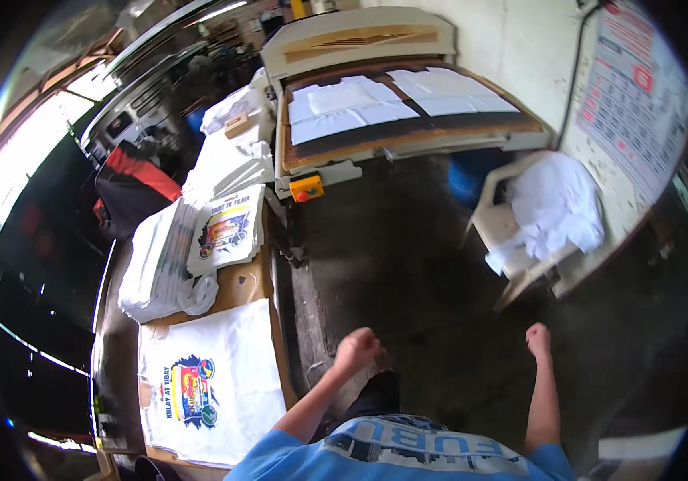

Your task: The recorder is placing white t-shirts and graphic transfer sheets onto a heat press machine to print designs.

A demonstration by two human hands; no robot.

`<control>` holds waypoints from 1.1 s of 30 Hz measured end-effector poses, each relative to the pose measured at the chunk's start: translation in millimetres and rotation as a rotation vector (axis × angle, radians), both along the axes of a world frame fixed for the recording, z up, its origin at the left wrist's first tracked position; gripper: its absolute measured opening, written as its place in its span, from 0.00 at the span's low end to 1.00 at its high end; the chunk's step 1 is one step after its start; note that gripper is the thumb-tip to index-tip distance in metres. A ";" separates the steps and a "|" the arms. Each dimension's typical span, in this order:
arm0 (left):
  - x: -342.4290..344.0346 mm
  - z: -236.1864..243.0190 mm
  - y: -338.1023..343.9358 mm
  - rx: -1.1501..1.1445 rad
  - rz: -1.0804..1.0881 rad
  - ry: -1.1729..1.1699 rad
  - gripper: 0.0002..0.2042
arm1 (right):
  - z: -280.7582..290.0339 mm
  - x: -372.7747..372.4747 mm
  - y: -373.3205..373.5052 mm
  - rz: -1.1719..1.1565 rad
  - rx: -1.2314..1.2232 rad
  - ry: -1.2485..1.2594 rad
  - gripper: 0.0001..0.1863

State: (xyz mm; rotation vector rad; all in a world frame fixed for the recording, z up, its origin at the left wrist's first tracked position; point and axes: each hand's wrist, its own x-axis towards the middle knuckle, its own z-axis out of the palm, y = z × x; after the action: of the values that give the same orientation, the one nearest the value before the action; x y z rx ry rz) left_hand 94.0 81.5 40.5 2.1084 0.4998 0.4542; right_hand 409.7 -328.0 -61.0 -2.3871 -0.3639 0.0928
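Observation:
My left hand [358, 350] is closed in a loose fist in front of my body, with nothing visible in it. Off to the right, my right hand [538, 340] is also curled shut, held over the dark floor and touching nothing. Nearest to my left hand is a white cloth piece with a colourful print [244, 361], lying flat on the wooden table [240, 282]. Behind it sit a folded stack of white cloth [151, 268] and a pile of printed white pieces [224, 232]. Farther ahead, two white shirts [348, 108] [452, 90] lie on the dark bed of a large machine [360, 36].
An orange box with a red button [306, 189] juts from the machine's front. To the right, a cream plastic chair [492, 204] holds bundled white cloth [556, 200], near a blue drum [472, 176]. A black and red bag [135, 188] stands left of the table. A calendar [641, 96] hangs on the wall.

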 end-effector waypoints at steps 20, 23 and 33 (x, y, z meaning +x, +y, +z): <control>286.0 106.9 509.1 0.651 0.784 0.118 0.07 | 206.9 347.5 607.9 0.467 0.258 -0.392 0.08; 346.1 95.9 548.7 0.562 0.909 0.327 0.10 | 206.8 410.8 667.2 0.366 0.149 -0.395 0.08; 430.1 77.8 599.9 0.588 0.898 0.901 0.09 | 172.3 481.7 760.2 0.313 -0.269 -0.470 0.09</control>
State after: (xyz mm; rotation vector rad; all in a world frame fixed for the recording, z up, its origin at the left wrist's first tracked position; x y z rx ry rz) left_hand 524.1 681.3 118.3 2.4793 2.0803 0.0867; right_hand 891.3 432.2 111.2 -2.5822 -1.0001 -0.3000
